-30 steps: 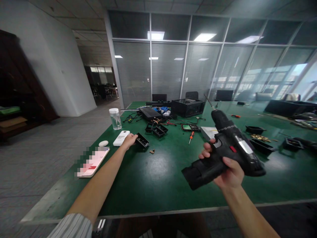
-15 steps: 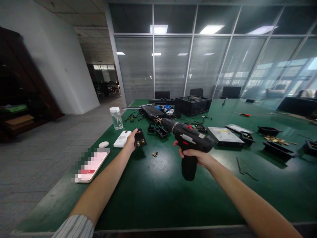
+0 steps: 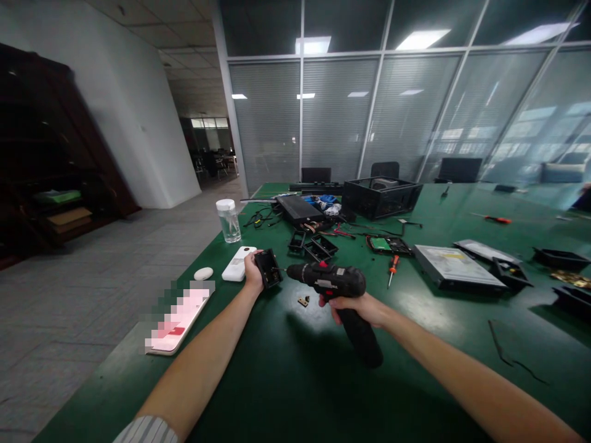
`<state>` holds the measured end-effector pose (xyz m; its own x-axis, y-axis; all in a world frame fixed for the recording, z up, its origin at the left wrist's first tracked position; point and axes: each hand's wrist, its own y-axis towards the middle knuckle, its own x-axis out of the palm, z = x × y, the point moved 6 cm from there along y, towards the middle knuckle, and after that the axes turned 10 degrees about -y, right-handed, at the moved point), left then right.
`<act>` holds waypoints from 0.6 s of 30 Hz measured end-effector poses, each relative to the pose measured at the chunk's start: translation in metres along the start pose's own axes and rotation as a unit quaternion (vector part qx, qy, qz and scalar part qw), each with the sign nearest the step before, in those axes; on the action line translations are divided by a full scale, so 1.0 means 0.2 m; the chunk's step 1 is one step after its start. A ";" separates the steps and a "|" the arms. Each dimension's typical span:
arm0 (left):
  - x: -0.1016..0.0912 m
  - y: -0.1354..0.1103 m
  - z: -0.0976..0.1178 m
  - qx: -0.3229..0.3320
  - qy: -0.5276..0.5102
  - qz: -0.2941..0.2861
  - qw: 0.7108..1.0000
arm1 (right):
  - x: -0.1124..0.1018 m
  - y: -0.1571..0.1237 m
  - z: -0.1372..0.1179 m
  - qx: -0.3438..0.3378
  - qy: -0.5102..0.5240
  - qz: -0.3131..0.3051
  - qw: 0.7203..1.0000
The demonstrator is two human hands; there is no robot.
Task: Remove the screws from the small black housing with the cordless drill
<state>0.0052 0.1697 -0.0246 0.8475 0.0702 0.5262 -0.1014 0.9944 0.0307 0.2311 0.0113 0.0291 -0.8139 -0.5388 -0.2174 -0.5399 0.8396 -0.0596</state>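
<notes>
So, both hands are busy around the middle of the frame. Right hand (image 3: 353, 306) is wrapped around the handle of a black cordless drill (image 3: 332, 280), fingers curled up near the trigger, though I can't tell if it's being squeezed. The drill lies pretty much level just right of center, nose pointing left. Left hand (image 3: 253, 275) is pinching the left side of a small black box (image 3: 268, 269) a bit left of center, open side tilted toward the camera. The drill's thin bit reaches the right edge of that box; too small to tell whether it's touching anything in there.

Just below the drill's nose, a couple of little brass-colored pieces (image 3: 303, 301) sit on the green table (image 3: 277, 381). Right behind the left hand there's a white device (image 3: 236, 266), then a white oval thing (image 3: 203, 274) and a partly pixelated phone (image 3: 184, 323) further toward the lower left. Some black trays (image 3: 321, 248) sit above the drill, and an orange-handled screwdriver (image 3: 393, 268) lies right of center, near a flat silver-topped unit (image 3: 455, 264) over at the right.
</notes>
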 end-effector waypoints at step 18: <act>-0.03 0.01 -0.04 -0.012 -0.164 0.051 0.985 | 0.00 -0.01 -0.02 0.029 -0.014 0.038 0.999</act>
<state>0.0042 0.1712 -0.0339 0.6195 0.1435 0.7718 -0.1609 0.9855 -0.0541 0.2310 0.0086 0.0325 -0.8452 -0.4717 -0.2514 -0.4628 0.8811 -0.0974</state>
